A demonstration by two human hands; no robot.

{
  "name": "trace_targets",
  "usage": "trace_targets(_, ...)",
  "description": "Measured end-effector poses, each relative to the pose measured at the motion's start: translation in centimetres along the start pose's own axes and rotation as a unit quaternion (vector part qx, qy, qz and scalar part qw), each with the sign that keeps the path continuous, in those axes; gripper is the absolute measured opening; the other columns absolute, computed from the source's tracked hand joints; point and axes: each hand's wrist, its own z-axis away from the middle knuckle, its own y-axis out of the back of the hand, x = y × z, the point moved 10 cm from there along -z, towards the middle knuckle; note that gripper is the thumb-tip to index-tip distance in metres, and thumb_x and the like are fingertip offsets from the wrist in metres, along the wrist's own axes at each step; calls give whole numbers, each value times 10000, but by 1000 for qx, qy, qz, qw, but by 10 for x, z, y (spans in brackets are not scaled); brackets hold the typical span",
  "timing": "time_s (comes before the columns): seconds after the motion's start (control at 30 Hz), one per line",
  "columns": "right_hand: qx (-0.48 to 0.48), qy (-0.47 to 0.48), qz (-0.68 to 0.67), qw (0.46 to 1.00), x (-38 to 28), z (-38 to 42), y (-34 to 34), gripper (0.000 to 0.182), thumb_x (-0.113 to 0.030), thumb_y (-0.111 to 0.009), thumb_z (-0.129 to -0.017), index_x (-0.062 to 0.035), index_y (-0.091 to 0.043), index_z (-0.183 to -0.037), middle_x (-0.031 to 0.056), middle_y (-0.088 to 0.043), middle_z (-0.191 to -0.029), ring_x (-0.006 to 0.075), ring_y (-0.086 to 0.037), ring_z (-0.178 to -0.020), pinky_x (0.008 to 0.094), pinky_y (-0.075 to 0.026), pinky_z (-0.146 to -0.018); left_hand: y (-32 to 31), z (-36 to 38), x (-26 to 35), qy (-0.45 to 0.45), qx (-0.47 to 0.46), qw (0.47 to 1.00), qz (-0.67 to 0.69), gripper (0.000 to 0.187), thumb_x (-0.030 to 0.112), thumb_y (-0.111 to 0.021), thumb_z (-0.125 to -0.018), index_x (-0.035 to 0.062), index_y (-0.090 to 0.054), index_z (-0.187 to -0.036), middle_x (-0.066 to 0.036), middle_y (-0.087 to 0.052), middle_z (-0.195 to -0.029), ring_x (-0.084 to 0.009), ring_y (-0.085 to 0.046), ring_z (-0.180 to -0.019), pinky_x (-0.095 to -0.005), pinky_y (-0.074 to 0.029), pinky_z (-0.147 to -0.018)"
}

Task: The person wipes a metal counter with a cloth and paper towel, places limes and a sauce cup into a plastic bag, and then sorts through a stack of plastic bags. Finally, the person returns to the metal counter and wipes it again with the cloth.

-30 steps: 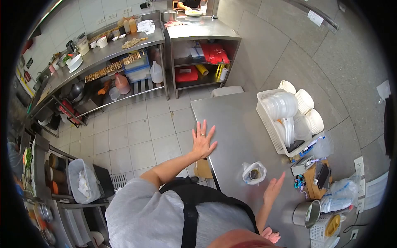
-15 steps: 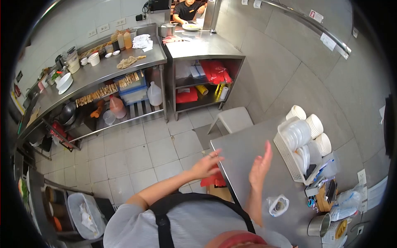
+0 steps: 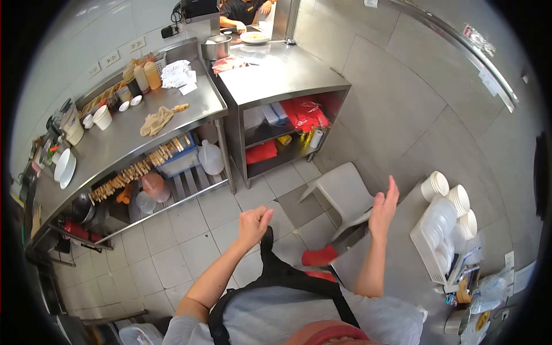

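My left hand [image 3: 252,228] is curled into a fist above the tiled floor, thumb up, with nothing showing in it. Raised over the far edge of the grey side table [image 3: 374,273], my right hand [image 3: 384,211] is open, its fingers stretched upward and holding nothing. Nearest to that hand are the grey plastic chair [image 3: 345,192] beyond the table and a white basket [image 3: 425,244] to its right, which carries clear plastic lids [image 3: 438,221].
Stacked white paper bowls [image 3: 458,200] stand behind the basket. Ahead is a steel counter [image 3: 276,77] with shelves below. A long steel worktable [image 3: 129,135] on the left holds sauce bottles [image 3: 141,77] and a cloth [image 3: 156,122]. A person in black [image 3: 244,11] stands behind the pass.
I have moved forward, so the counter and chair look nearer. My left hand has closed from loosely spread fingers into a fist. My right hand stays raised and open.
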Motion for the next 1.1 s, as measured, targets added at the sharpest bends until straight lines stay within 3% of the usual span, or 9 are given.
trace_targets(0.1,21,23,18,999,10,-51,-40,577,-440,-325,-933,-1,-360,-1306,193,-386,-1307,326,-350,-1225,399,-265,-1014,28,-63,-39,36,47,998,19,120,130,-506,-870,47,-575,-816,-154,-486,-608,-270,-489,-478,-338,-399,-491)
trace_targets(0.13,17,20,1,1000,10,-69,-55,462,-169,-423,-873,-13,-360,-1303,213,-367,-1306,351,-342,-1220,417,-259,-1018,40,-83,-55,72,45,996,-7,105,110,-492,-871,49,-576,-861,-150,-503,-628,-272,-495,-494,-330,-408,-507)
trace_targets(0.3,-4,36,-17,999,9,-168,-156,451,-218,-446,-875,-25,-397,-1280,209,-380,-1296,349,-353,-1212,407,-274,-1011,120,-149,-145,125,172,976,-46,189,-13,-452,-817,44,-563,-960,-54,-502,-690,-117,-485,-624,-236,-410,-603)
trace_targets(0.5,-115,112,-49,986,-45,-251,-309,439,-294,-454,-893,-29,-443,-1244,199,-430,-1244,328,-410,-1168,385,-321,-981,203,-151,-222,125,236,897,-352,384,-23,-534,-749,32,-490,-1127,-171,-481,-1185,-314,-455,-1075,-353,-401,-881)
trace_targets(0.63,-325,-50,-359,874,-42,-270,-452,441,-367,-456,-902,-21,-515,-1169,173,-519,-1141,278,-493,-1085,335,-374,-919,236,-132,-283,265,321,807,-419,474,147,-584,-798,22,-423,-1225,-209,-285,-1365,-376,-296,-1228,-441,-328,-961)
trace_targets(0.7,-378,-39,-319,869,-50,-291,-505,441,-370,-476,-889,-25,-523,-1159,183,-534,-1117,298,-498,-1064,337,-387,-900,249,-136,-315,304,367,743,-469,524,276,-554,-831,36,-385,-1266,-220,-264,-1379,-400,-264,-1247,-472,-309,-970)
trace_targets(0.87,-202,28,-117,972,27,-361,-583,300,-310,-532,-846,-54,-612,-983,150,-608,-940,288,-576,-864,354,-448,-760,276,-149,-385,549,436,528,-480,698,568,-361,-871,42,-318,-1329,-244,-243,-1396,-476,-256,-1241,-516,-291,-980)
trace_targets(0.93,-119,0,-72,990,72,-387,-579,228,-259,-545,-828,-52,-626,-881,139,-622,-840,288,-597,-777,359,-464,-701,285,-145,-392,414,494,554,-527,703,575,-363,-869,45,-329,-1329,-253,-306,-1365,-466,-279,-1235,-504,-304,-971)
trace_targets(1.1,-4,-33,16,999,147,-443,-557,207,-235,-555,-827,-38,-602,-787,143,-616,-739,302,-597,-691,375,-456,-616,287,-138,-401,466,432,524,-567,679,564,-374,-873,32,-386,-1294,-265,-366,-1320,-402,-317,-1239,-479,-275,-994)
